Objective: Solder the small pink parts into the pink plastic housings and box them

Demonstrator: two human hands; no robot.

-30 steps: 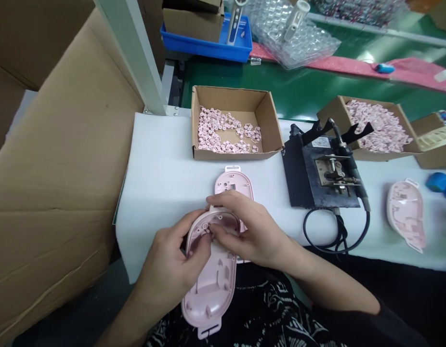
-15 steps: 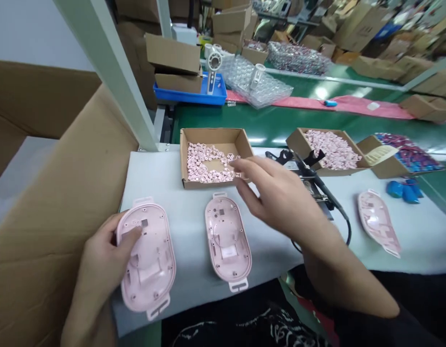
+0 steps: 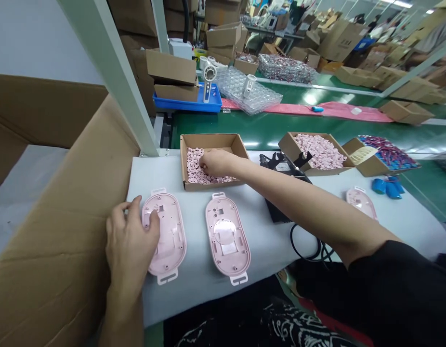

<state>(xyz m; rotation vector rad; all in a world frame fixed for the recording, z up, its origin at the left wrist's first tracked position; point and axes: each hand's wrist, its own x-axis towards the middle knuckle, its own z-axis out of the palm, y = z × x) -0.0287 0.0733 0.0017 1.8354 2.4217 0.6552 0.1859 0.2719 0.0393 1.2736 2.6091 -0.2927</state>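
Note:
My left hand (image 3: 131, 238) rests at the left edge of a pink plastic shell (image 3: 172, 236), thumb and fingers apart, the thumb over the shell's rim. A second pink shell (image 3: 228, 262) lies beside it on the white-covered table, hollow side up, with a strap loop at each end. Reaching into a cardboard box (image 3: 226, 140), my right hand (image 3: 216, 164) has its fingers pinched together down among small pink plastic parts (image 3: 196, 171). Its fingertips are partly hidden, so what they hold cannot be made out.
A black stand with a cable (image 3: 281, 193) sits partly behind my right forearm. Beyond it are a box of pink parts (image 3: 322, 152), a box of wired blue parts (image 3: 389, 152), blue cylinders (image 3: 387, 187) and another pink shell (image 3: 360, 201). A large carton (image 3: 64, 217) stands at left.
My right hand has moved left and down into the box of small parts. The left shell now lies flatter and farther right, and my left hand has loosened from it.

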